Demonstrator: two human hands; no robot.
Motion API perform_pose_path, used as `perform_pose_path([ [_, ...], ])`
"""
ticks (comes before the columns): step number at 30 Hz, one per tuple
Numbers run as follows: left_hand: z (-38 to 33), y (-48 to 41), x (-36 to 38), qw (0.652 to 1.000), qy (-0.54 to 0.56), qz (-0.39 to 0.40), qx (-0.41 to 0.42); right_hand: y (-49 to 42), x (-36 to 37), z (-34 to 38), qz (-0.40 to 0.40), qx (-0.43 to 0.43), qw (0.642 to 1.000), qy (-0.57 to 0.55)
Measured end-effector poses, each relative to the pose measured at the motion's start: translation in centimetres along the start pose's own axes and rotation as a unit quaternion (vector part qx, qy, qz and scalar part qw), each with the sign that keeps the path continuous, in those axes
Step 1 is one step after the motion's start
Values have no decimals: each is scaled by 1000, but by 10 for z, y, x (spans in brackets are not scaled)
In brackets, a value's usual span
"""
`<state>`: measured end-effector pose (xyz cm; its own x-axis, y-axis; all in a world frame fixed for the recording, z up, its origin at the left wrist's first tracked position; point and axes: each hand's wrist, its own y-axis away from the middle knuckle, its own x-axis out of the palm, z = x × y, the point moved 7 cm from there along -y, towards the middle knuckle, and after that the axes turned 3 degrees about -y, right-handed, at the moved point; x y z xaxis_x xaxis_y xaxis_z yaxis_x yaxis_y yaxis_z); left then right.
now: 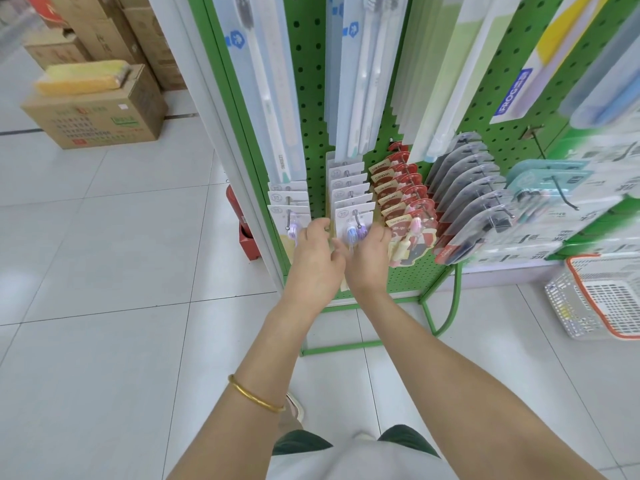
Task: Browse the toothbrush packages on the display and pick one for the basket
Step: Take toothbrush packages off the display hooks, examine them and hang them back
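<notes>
A white mesh basket (571, 308) with an orange rim is standing on the tiled floor at the right, just beside the foot of the green pegboard display (311, 98). It is blurred, and I cannot tell what is lying inside it. Far at the left, a cardboard box (104, 116) is sitting closed on the floor and is carrying a yellow packet (83, 77) on its top.

The front toothbrush package (353, 220), a white card with purple brush heads, is hanging first on its hook in the middle lower row, with more of the same cards behind it. Both hands are reaching to it. The left hand (317, 261), with a gold bracelet (254, 396) on its arm, is curling its fingers at the left edge of the card. The right hand (369, 258) is curling its fingers at the right edge, so the package is being held between the two hands. The basket is standing well apart from them.
</notes>
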<state>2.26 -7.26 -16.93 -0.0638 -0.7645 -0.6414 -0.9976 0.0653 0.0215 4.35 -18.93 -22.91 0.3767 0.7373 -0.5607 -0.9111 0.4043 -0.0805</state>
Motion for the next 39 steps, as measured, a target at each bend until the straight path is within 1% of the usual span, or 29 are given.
perform_pose_path([
  [10,7,5,5,1000,-6,15,-14,4,0,-2,14,4,1000,11],
  [15,14,13,4,999,-7,13,-33,12,-2,-14,27,49,998,15],
  [17,21,17,3,999,-3,15,-50,24,-2,-24,44,72,996,30],
  [20,35,24,-2,997,-2,11,-73,49,2,-36,107,89,988,67],
  [21,40,25,-5,997,1,7,-77,55,5,-35,126,83,987,61],
  [23,49,24,-14,996,8,-10,-88,62,9,-23,137,54,989,22],
  [27,65,10,-43,991,38,-77,-105,56,12,26,110,11,991,-79],
  [29,65,-1,-58,989,54,-112,-83,48,14,50,97,-8,990,-100],
  [32,57,-20,-78,989,40,-137,-23,33,22,64,76,14,992,-96],
  [34,51,-34,-83,992,26,-122,24,24,32,65,62,38,993,-90],
  [36,50,-48,-80,994,10,-90,53,18,42,63,56,62,992,-94],
  [39,53,-60,-73,997,-13,-40,65,14,50,62,43,86,991,-89],
])
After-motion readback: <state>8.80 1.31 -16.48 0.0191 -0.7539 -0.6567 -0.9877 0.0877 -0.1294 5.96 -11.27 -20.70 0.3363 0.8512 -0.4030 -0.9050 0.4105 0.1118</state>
